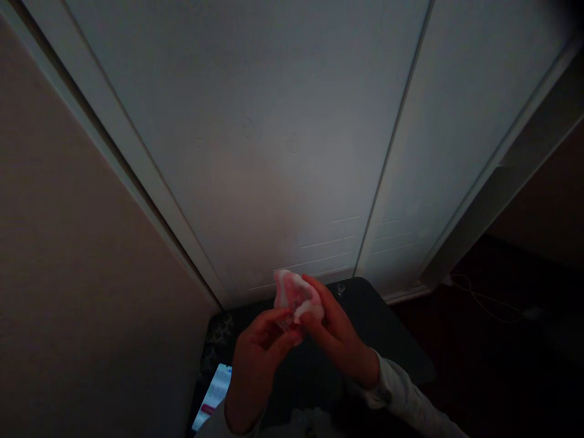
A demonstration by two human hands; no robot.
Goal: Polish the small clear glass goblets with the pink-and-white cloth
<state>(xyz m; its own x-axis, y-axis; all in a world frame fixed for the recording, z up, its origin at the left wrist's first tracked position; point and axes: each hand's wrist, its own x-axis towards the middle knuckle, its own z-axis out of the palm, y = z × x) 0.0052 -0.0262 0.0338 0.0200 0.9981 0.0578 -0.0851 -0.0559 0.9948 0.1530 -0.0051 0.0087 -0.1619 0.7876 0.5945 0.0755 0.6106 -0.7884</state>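
A small soft-looking pink and white piece [287,289] is held up between my two hands over the dark tabletop; its exact kind is hard to make out in the dim light. My left hand [260,350] pinches its lower left edge between thumb and fingers, where something clear or shiny shows faintly. On the other side, my right hand [340,331] is closed around it, the fingers behind and the thumb pressed on the white front part. The fingers and folds hide part of the piece.
Below my hands is a dark table [392,340] with rounded corners. A lit phone [213,392] lies at its left, near a transparent crumpled-looking item [219,331]. Pale panelled doors [283,152] rise behind, a wall [82,274] stands left, and a white cable [483,304] lies right.
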